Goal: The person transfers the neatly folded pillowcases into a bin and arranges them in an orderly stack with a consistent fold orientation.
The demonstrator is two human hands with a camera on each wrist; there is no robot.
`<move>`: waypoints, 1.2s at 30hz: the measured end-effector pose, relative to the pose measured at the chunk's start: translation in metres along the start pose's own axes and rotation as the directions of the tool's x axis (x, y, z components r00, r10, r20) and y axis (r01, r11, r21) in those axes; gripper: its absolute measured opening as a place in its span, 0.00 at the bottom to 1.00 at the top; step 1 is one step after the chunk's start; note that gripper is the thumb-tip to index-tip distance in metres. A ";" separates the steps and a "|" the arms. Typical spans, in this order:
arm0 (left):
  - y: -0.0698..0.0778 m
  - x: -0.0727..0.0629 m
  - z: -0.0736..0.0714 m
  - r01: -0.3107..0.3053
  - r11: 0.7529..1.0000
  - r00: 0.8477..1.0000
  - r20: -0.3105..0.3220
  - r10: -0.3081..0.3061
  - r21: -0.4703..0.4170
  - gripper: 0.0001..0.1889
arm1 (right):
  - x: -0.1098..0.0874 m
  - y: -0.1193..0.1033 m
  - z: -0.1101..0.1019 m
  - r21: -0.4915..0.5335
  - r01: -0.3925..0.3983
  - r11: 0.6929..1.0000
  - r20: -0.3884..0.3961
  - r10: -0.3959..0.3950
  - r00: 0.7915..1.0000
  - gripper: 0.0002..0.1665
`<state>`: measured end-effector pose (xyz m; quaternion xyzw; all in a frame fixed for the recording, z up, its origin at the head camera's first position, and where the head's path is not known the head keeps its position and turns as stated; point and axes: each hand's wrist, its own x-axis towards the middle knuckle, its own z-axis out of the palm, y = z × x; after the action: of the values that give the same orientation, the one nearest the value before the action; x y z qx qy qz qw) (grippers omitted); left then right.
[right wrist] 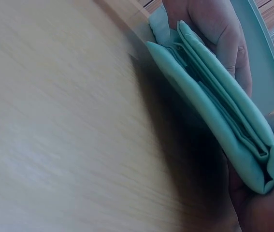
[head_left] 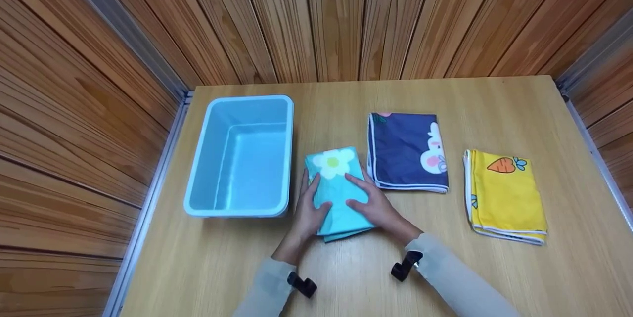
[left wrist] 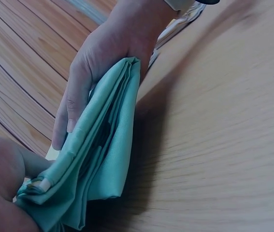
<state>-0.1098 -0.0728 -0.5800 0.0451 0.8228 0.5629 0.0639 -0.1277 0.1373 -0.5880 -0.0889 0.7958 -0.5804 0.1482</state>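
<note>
A folded turquoise cloth (head_left: 336,198) with a white flower is held between both hands in the head view. The left hand (head_left: 310,210) grips its left edge, thumb on top and fingers reaching beneath. Along the opposite edge, the right hand (head_left: 376,203) holds it the same way. Both wrist views show the stacked layers of the cloth (left wrist: 112,145) edge-on, slightly fanned, above a dark shadow on the table. Its underside (right wrist: 190,104) appears raised off the wood. The fingertips under the cloth are mostly hidden.
Left of the hands stands a light blue plastic bin (head_left: 289,158) with nothing visible inside. A folded navy cloth (head_left: 400,154) with a rabbit lies right of the hands, and a folded yellow cloth (head_left: 509,203) with a carrot lies farther right. Wood-panelled walls (head_left: 336,20) border the table (head_left: 494,282).
</note>
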 end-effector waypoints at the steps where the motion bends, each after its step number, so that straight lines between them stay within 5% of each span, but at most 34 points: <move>1: 0.001 0.000 0.000 0.000 1.000 1.000 0.001 0.000 0.002 0.37 | 0.000 0.000 0.000 -0.003 -0.001 1.000 -0.001 0.001 1.000 0.38; 8: 0.002 0.001 0.000 -0.027 0.999 1.000 0.006 0.027 -0.021 0.38 | -0.001 0.001 -0.001 0.038 0.056 0.998 -0.013 -0.056 0.998 0.37; 36: 0.020 0.002 -0.006 -0.065 0.998 0.998 0.008 0.065 0.018 0.36 | -0.002 -0.016 -0.012 0.050 0.051 0.997 -0.014 -0.050 0.999 0.37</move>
<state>-0.1127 -0.0705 -0.5590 0.0745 0.8258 0.5569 0.0479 -0.1300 0.1433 -0.5688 -0.1015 0.7793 -0.6044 0.1308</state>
